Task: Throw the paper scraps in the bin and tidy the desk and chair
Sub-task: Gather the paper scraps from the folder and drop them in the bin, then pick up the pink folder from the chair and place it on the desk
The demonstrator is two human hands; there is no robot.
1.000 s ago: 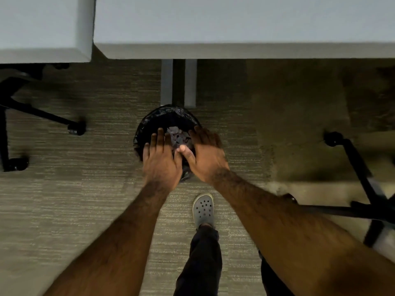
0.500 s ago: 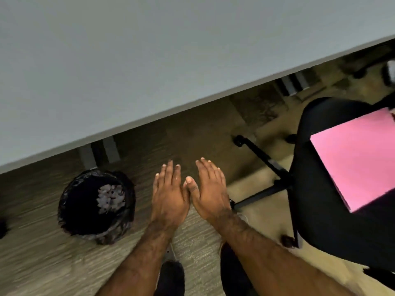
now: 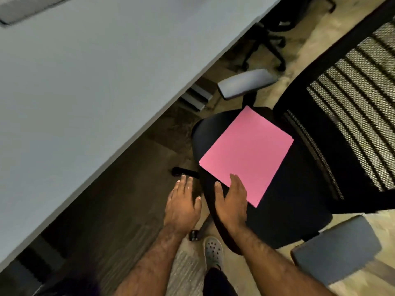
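A pink sheet of paper [image 3: 248, 152] lies flat on the black seat [image 3: 295, 199] of an office chair at centre right. My right hand [image 3: 232, 201] hovers open over the seat's near edge, its fingertips at the sheet's near edge. My left hand [image 3: 183, 201] is open, fingers spread, just left of the seat over the floor. Neither hand holds anything. The bin is out of view except perhaps a dark blurred shape at the bottom left corner.
A grey desk [image 3: 89, 77] fills the upper left, its edge running diagonally. The chair has a mesh back [image 3: 354, 107] and two grey armrests [image 3: 245, 83], [image 3: 335, 246]. A second chair base [image 3: 269, 35] stands at top. My shoe [image 3: 213, 252] is on the carpet.
The view swung right from the bin to the chair. My hands left the bin empty, moved apart, and my right hand now reaches the pink sheet on the seat.
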